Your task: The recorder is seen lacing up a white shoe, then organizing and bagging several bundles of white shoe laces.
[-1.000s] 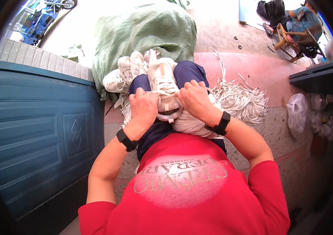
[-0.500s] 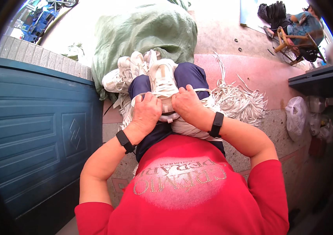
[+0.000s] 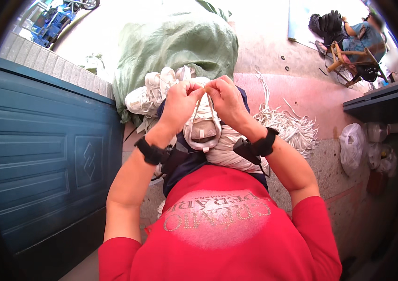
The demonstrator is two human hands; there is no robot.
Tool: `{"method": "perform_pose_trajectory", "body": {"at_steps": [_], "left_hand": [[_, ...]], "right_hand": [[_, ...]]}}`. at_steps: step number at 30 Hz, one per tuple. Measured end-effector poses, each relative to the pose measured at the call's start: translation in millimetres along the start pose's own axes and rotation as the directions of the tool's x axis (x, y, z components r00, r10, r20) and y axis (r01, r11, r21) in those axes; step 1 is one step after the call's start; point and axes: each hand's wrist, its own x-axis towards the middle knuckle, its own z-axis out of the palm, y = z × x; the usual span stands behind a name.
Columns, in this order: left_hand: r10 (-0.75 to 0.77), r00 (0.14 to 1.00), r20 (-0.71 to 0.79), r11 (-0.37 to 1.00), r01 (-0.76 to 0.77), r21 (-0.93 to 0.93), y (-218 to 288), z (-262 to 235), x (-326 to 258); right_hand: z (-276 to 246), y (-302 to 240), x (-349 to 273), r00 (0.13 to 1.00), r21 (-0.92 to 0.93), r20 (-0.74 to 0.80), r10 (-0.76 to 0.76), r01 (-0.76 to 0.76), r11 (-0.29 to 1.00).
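Green cloth wraps a bulky sack [image 3: 180, 42] beyond the knees. Right of the legs, a heap of white laces [image 3: 290, 122] covers some floor. On the lap rests 1 pale shoe [image 3: 203, 133], heel toward the person. Above it, left hand [image 3: 178, 104] and right hand [image 3: 229, 100] nearly meet, fingertips pinching 2 raised lace strands [image 3: 198, 106].

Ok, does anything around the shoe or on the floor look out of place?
The shoe shows no obvious damage. On the floor at right, the white lace heap sprawls with stray ends, which looks untidy; beyond it, two small dark rings lie loose by themselves.
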Motion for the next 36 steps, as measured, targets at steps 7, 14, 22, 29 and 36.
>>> {"method": "perform_pose_trajectory", "body": {"at_steps": [7,14,22,29,36], "left_hand": [[-0.065,0.997,-0.049,0.953,0.077,0.294,-40,-33,-12],[0.044,0.967,0.25,0.791,-0.186,0.582,-70,-27,-111],[-0.099,0.991,0.089,0.772,0.02,0.635,-91,-4,-117],[-0.104,0.994,0.02,0.836,0.077,0.543,-106,-16,-122],[-0.244,0.969,-0.028,0.95,0.245,0.196,-110,-40,-124]], "right_hand": [[-5,45,2,0.946,0.045,-0.056,0.32,-0.318,0.947],[-41,74,-31,0.875,0.134,0.085,0.476,-0.483,0.865],[-22,54,-18,0.884,0.002,0.238,0.401,-0.414,0.91],[28,130,23,0.731,-0.185,0.302,0.612,-0.585,0.79],[76,205,-14,0.193,-0.127,0.519,0.832,-0.946,0.299]]}}
